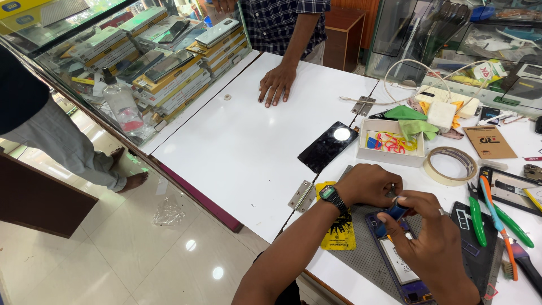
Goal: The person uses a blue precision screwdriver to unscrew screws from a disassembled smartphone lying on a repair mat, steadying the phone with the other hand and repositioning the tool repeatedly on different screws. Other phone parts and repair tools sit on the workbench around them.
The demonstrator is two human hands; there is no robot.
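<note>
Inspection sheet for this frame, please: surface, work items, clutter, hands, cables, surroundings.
Surface: white counter, grey mat at the near edge.
Work items: opened phone on the mat; blue tool over it.
Clutter: tape roll, small box, black phone, green pliers.
Hands: left hand rests by the phone; right hand pinches the tool.
Cables: white cable coiled behind the box.
Surroundings: another person's hand on the counter; glass showcase.

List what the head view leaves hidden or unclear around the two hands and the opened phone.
- Opened phone: its upper end is covered by the right hand.
- Blue tool: its tip is hidden behind the right fingers.
- Left hand: its fingertips are curled under; what they touch is unseen.
- Grey mat: cut off by the bottom edge.
- Phone's inner parts: too small to tell.
</note>
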